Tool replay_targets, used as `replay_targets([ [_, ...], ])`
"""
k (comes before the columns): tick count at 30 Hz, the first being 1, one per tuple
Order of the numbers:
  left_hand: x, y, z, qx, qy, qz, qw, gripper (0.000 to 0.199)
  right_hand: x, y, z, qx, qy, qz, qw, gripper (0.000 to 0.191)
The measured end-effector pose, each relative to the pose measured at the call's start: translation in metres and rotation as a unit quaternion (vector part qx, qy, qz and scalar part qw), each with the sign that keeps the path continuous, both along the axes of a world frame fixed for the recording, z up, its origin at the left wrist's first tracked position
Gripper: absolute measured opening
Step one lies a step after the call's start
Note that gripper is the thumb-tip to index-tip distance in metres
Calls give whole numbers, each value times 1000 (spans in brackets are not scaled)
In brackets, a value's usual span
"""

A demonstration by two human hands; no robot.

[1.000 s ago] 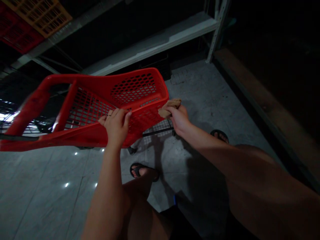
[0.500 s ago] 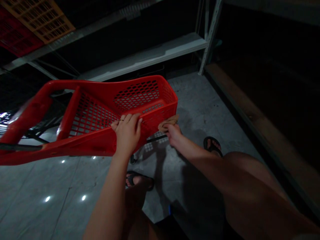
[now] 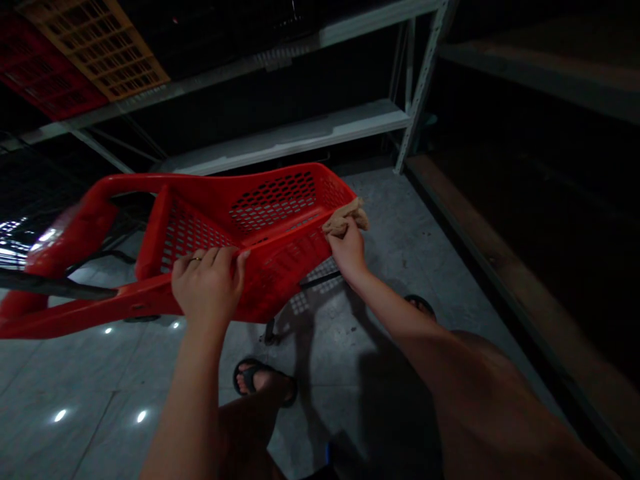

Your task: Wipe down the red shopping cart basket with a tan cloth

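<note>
A red plastic shopping basket cart (image 3: 280, 267) with perforated walls stands in front of me, its handle (image 3: 75, 233) at the left. Over the near rim, my left hand (image 3: 207, 283) is closed, fingers curled across the top edge and a ring on one of them. My right hand (image 3: 349, 250) grips a crumpled tan cloth (image 3: 346, 217), which lies against the rim at the cart's front right corner. The inside of the cart shows mesh walls and a narrow floor.
Behind the cart runs a metal shelf rack (image 3: 300, 133). A yellow crate (image 3: 107, 50) and a red crate (image 3: 45, 67) sit on it at upper left. A wooden-edged ledge (image 3: 465, 220) borders the right side. My sandalled foot (image 3: 263, 380) is on the grey tile floor (image 3: 125, 373).
My left hand has slid leftward along the near rim. The right hand has moved up with the cloth, from the outer side wall onto the rim at the corner.
</note>
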State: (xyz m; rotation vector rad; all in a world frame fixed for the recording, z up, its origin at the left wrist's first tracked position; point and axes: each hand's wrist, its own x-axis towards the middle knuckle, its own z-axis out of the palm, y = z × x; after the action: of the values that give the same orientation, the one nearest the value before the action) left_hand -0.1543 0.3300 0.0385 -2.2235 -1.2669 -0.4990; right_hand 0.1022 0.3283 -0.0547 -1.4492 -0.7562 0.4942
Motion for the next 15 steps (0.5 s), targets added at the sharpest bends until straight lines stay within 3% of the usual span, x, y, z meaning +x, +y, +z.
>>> replay_targets([
  [3,8,1,-5,32,-3,-16,999,36,-34,-10,-4,-12,-49,89,995,16],
  [6,13,-1,-8,66,1,-30,997,32,-80,-30,-6,-11,-82,247,965,17],
  [8,15,-3,-9,86,4,-38,996,31,-106,-40,-8,-19,-84,294,952,17],
  [11,15,-5,-9,103,5,-46,994,29,-109,-42,-10,-52,-68,256,963,12],
  [13,14,-6,-10,106,3,-52,993,28,-80,-33,-9,-67,-33,186,980,15],
  [15,11,-8,-10,105,1,-54,993,27,-33,-19,-6,-53,27,68,996,20],
])
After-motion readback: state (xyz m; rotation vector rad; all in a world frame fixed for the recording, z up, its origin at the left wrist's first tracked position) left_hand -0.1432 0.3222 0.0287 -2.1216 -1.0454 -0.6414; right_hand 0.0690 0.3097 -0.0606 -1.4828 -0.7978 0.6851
